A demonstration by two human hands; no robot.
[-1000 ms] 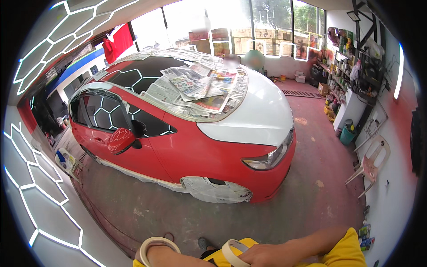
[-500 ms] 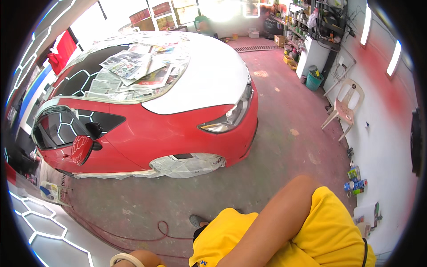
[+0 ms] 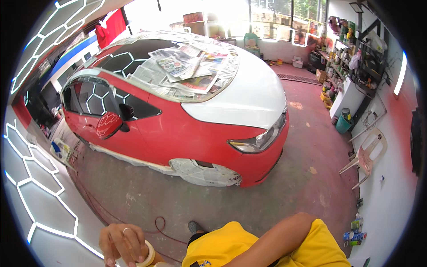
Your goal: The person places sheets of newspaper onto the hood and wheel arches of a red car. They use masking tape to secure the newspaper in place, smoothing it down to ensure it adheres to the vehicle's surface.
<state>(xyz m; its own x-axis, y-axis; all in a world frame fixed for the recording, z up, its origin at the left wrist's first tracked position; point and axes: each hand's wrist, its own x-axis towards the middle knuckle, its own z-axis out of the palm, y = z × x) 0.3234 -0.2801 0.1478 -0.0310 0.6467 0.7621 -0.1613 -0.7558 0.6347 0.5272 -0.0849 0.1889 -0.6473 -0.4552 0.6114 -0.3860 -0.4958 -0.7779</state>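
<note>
My left hand (image 3: 122,244) is at the bottom left, its fingers bent downward and a ring on one of them. A cream roll of masking tape (image 3: 150,255) sits against its inner fingers, and the hand appears closed on it. The frame's lower edge cuts off the fingertips and part of the roll. My right forearm (image 3: 262,242) slants down to the lower edge across my yellow shirt (image 3: 222,242), its hand out of sight. Ahead stands a red car (image 3: 151,142) with a white hood (image 3: 235,100). Newspaper (image 3: 178,66) covers its windshield, and paper masks the front wheel (image 3: 204,172).
A red hose (image 3: 159,222) loops on the floor near my foot (image 3: 195,227). At the right wall are a plastic chair (image 3: 367,153), several cans (image 3: 356,236) and a teal bucket (image 3: 344,123). Shelves of cans (image 3: 342,58) stand far right; a hexagon-lit panel (image 3: 49,204) lines the left.
My view has turned left and up, so the car sits farther right. My left hand has come into view with the tape roll, of which only part showed before.
</note>
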